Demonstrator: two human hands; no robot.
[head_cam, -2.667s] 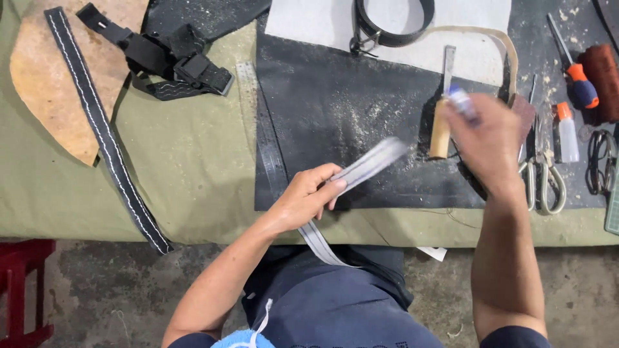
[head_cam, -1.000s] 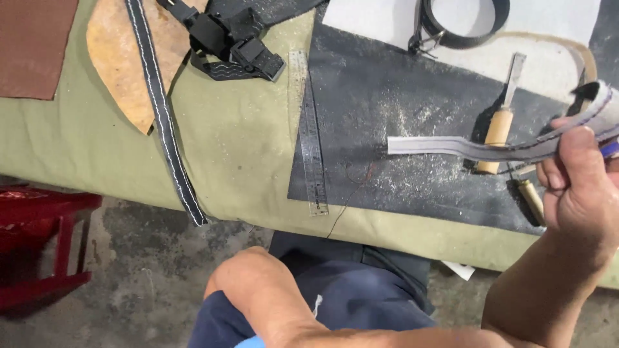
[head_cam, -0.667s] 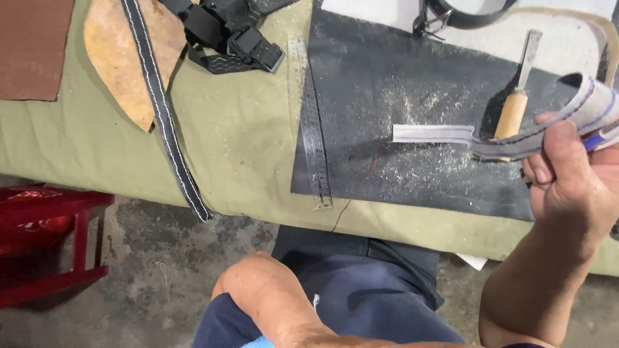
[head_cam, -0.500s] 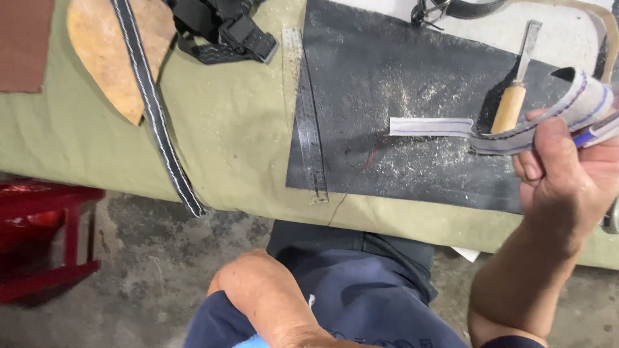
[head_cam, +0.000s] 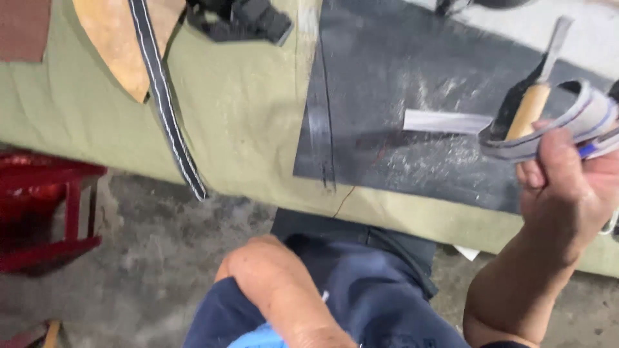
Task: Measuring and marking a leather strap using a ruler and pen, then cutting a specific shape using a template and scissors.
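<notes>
Here the right hand (head_cam: 570, 193) holds a grey strap (head_cam: 548, 132).

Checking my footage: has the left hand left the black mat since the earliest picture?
Yes. It is off the black mat and out of view; only its forearm shows, over the lap.

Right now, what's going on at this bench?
A person sits at a bench covered in green cloth. Their right hand holds up a curled grey strap together with something blue, above a dusty black mat. A wooden-handled tool and a pale flat strip lie on the mat. The left forearm rests over the lap, the hand itself out of view. A black stitched strap hangs over the bench edge.
</notes>
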